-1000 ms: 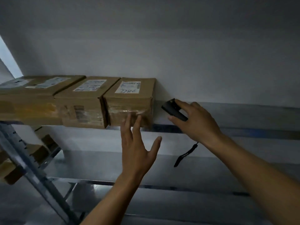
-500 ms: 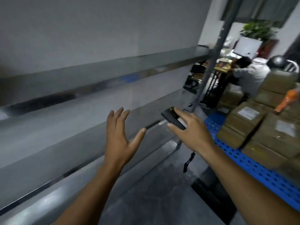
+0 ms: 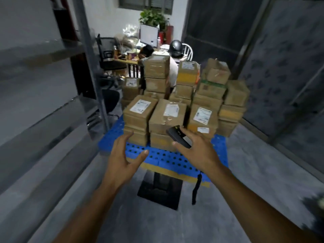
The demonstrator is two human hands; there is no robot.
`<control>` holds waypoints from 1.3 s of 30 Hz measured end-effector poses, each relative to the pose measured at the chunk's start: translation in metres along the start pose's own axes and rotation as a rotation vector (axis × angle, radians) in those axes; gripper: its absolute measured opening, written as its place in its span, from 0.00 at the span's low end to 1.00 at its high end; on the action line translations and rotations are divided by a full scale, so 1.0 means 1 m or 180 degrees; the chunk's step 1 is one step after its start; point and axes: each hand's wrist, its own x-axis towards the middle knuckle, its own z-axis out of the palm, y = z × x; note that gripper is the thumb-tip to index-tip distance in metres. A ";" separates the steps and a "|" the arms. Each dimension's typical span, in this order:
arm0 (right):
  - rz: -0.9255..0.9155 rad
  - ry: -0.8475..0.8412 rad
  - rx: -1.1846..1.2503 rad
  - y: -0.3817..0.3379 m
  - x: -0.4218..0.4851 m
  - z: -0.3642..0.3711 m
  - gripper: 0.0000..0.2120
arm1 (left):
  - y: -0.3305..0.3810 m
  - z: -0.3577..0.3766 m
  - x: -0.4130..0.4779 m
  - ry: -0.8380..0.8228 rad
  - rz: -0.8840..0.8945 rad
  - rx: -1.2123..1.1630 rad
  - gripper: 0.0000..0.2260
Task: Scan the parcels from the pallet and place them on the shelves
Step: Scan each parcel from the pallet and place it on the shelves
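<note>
Grey metal shelves (image 3: 43, 106) along left, blurred. Left hand (image 3: 122, 158) spread, holding nothing, in front of the blue pallet (image 3: 166, 158). Cardboard parcels (image 3: 168, 116) stacked on pallet, centre; seated person (image 3: 173, 70) behind them mostly hidden. Right hand (image 3: 198, 151) grips black scanner (image 3: 178, 135), strap (image 3: 197, 183) dangling. Right wall smeared.

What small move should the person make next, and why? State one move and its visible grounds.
Probably aim the scanner in the right hand at the label on the middle front parcel: it faces up just beyond the scanner, and the left hand is open and empty.
</note>
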 end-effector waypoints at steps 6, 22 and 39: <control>0.0419 0.0337 0.0111 0.087 0.004 -0.035 0.36 | 0.021 0.100 0.039 -0.0564 0.0179 -0.0131 0.29; 0.1202 0.0259 -0.0261 0.225 0.121 -0.085 0.35 | -0.011 0.324 0.194 -0.1053 -0.0119 0.0194 0.45; -0.0409 -0.1767 -0.2350 0.254 0.268 -0.174 0.31 | -0.051 0.372 0.203 -0.0599 -0.0651 0.0007 0.43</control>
